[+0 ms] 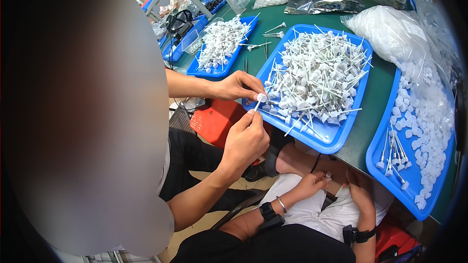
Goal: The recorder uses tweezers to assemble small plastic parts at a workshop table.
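My left hand point(313, 186) is low in front of my lap, fingers closed on a small white cap point(328, 175). Close by, my right hand point(360, 194) lies over my thigh near the table edge, its fingers stretched out and nothing visible in them. Both my wrists wear black bands. Beyond my hands, a blue tray point(336, 144) holds a heap of white-capped thin rods point(317, 73). On the right, another blue tray point(373, 158) contains loose white caps point(424, 141) and several capped rods with metal shafts point(396, 151).
At left, a co-worker's hands point(243, 139) hold a white-capped rod point(261, 99). Behind them sits a smaller blue tray point(229, 68) of similar parts. Plastic bags point(385, 31) and a dark foil bag point(321, 0) lie on the green table point(285, 15). A red stool point(214, 124) stands below.
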`<state>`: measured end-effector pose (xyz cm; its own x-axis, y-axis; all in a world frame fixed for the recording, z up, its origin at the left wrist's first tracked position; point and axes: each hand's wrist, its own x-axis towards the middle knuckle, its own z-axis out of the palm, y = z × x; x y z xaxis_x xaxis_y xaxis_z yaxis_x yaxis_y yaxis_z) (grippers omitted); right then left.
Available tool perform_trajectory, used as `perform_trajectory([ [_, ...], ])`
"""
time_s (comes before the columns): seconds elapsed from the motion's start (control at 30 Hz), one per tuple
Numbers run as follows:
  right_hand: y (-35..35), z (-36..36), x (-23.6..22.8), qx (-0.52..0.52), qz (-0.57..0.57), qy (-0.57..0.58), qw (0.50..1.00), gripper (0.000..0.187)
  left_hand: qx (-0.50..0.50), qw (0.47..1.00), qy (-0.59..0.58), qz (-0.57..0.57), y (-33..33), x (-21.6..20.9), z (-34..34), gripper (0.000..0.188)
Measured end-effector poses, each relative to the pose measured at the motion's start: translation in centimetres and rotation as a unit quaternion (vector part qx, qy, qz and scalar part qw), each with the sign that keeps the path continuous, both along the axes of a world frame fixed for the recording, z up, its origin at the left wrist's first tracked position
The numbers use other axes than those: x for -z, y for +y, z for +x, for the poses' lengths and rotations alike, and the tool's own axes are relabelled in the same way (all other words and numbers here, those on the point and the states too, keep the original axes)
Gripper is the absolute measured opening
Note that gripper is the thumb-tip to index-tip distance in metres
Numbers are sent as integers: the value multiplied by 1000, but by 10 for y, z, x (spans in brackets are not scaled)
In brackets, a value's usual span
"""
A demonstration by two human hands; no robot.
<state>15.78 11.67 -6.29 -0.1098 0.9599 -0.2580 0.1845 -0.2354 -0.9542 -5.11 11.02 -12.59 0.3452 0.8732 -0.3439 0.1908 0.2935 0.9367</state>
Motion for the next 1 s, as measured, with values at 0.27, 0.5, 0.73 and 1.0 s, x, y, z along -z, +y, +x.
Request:
perform_trajectory([
  [0.27, 0, 0, 3, 0, 5, -8, 1000, 31, 6, 1000, 0, -6, 0, 2, -1, 25],
  [0.5, 0, -1, 2, 7, -2, -7, 1000, 30, 5, 1000, -5, -5, 0, 2, -1, 25],
  [0.73, 0, 0, 2, -6, 6, -11, 1000, 31, 8, 1000, -3, -8, 0, 0, 0, 25],
  [1.0, 0, 1, 4, -3, 6, -4, 1000, 32, 5, 1000, 5, -3, -1, 3, -1, 24],
])
